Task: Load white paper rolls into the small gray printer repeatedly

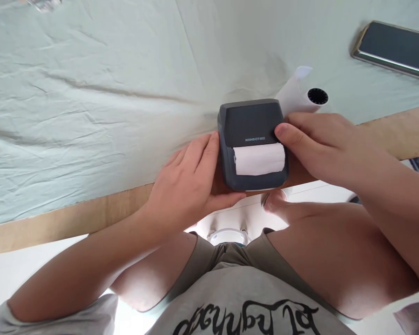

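A dark grey label printer (253, 123) marked NIIMBOT stands at the table's front edge, between my two hands. From its front slot a strip of white label paper (260, 159) curls out. My left hand (190, 179) grips the printer's left side, with fingers along the side and the thumb under its front edge. On the other side, my right hand (317, 142) holds the printer's right side, its thumb on the upper right corner. Just behind my right hand lies a white paper roll (295, 97) with a black core and a loose end sticking up.
A pale green cloth (108, 93) with wrinkles covers the table. The bare wooden table edge (122, 204) runs along the front. A phone (398, 49) lies at the far right, and a shiny clear object (45, 3) is partly cut off at the top left.
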`<state>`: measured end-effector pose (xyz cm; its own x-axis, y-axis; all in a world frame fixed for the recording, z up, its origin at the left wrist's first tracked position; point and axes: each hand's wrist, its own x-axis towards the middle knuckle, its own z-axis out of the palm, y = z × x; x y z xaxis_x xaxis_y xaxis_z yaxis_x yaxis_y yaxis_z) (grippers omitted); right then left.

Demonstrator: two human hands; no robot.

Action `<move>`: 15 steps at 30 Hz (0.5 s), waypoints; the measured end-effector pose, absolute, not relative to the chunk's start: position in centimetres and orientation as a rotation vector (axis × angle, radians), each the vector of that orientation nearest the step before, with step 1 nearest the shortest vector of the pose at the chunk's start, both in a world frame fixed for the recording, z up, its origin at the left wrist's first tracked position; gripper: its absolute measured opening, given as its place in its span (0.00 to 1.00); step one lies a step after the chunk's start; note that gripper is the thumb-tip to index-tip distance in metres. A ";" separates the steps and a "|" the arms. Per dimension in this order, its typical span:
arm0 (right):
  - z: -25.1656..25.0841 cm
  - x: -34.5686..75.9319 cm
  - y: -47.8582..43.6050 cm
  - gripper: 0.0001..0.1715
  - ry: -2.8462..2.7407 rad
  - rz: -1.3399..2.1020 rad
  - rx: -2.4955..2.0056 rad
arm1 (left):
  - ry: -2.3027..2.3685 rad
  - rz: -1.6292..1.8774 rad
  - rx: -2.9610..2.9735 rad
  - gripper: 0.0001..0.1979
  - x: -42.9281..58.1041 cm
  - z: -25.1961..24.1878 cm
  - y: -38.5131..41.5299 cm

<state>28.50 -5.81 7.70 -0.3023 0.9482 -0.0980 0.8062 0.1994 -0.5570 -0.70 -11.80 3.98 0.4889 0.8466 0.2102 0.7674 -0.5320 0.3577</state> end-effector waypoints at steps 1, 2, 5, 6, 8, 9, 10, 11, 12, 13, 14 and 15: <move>7.7 28.5 -5.7 0.67 -2.241 0.762 -1.681 | 1.383 0.549 2.519 0.51 -0.7 4.1 -11.8; 7.8 28.5 -5.6 0.68 -2.271 0.774 -1.699 | 1.380 0.562 2.524 0.51 -0.7 4.1 -11.8; 7.9 28.6 -5.5 0.67 -2.316 0.787 -1.700 | 1.392 0.595 2.540 0.50 -0.7 4.1 -11.9; 7.9 28.7 -5.5 0.67 -2.324 0.782 -1.701 | 1.399 0.602 2.545 0.50 -0.7 4.1 -12.0; 7.8 29.0 -5.6 0.66 -2.343 0.771 -1.701 | 1.397 0.621 2.551 0.49 -0.6 4.2 -12.0; 7.7 29.1 -5.7 0.66 -2.353 0.770 -1.697 | 1.389 0.626 2.548 0.48 -0.6 4.3 -12.0; 7.6 29.3 -5.6 0.65 -2.365 0.772 -1.690 | 1.377 0.632 2.544 0.47 -0.5 4.4 -11.9; 7.5 29.4 -5.6 0.65 -2.382 0.778 -1.679 | 1.369 0.631 2.533 0.47 -0.5 4.5 -11.9; 7.5 29.6 -5.4 0.65 -2.401 0.789 -1.666 | 1.360 0.626 2.520 0.46 -0.4 4.6 -11.8; 7.4 29.7 -5.3 0.65 -2.417 0.795 -1.656 | 1.352 0.618 2.507 0.46 -0.3 4.8 -11.7; 7.3 29.8 -5.2 0.66 -2.431 0.800 -1.651 | 1.347 0.607 2.493 0.46 -0.2 4.9 -11.6; 7.2 29.9 -5.0 0.67 -2.445 0.810 -1.649 | 1.342 0.602 2.483 0.47 -0.1 5.0 -11.5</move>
<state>29.87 -5.03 7.19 -0.4159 0.8828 -0.2185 0.8387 0.2795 -0.4674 -0.12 -11.55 5.03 0.4887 0.8400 0.2356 0.7343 -0.5419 0.4088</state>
